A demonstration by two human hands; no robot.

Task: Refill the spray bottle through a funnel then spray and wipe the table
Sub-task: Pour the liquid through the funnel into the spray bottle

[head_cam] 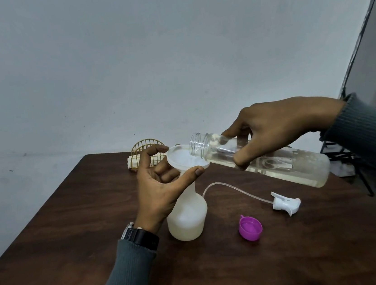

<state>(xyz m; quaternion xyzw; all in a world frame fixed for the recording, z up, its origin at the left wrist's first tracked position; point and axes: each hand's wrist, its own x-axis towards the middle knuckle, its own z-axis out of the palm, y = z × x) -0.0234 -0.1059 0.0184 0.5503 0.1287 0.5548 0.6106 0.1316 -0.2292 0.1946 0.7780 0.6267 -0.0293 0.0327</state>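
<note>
Pour: right hand [282, 128] is gripping clear bottle [267, 163], pouring into funnel [184, 159] left hand [162, 188] is holding.
Next: likely steepening the tilt.

Tilted clear bottle [262, 157] over funnel [185, 159]

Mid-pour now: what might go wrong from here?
1. The clear bottle's mouth sits at the funnel's right rim; a steeper tilt may send liquid over onto the table.
2. The left hand holds only the funnel, so the spray bottle beneath might tip.
3. The clear bottle looks quite full; a fast pour may overflow the funnel.
</note>
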